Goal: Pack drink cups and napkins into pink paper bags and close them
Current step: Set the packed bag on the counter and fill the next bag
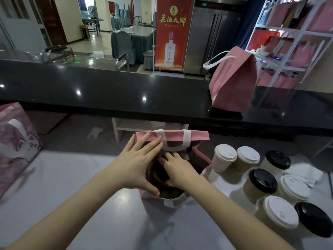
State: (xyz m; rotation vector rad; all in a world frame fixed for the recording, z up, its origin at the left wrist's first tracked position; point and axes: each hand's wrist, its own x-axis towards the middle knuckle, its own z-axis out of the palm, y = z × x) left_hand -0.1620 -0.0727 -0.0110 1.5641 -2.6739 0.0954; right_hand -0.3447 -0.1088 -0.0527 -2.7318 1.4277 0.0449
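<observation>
An open pink paper bag [198, 137] with white handles stands on the grey table in front of me. My left hand [137, 163] lies spread over its left rim, thumb on the near edge, holding the mouth apart. My right hand [178, 170] reaches down inside the bag, fingers resting on a dark-lidded cup [159, 173] at its bottom. Several paper cups with white and black lids [259, 177] stand in a cluster to the right of the bag. White napkins [304, 172] lie behind them.
A closed pink bag [234, 83] stands on the black counter [108, 94] at the back right. Another pink bag with a cartoon print [16, 145] sits at the table's left edge. A white shelf [295, 42] holding more bags is at the far right.
</observation>
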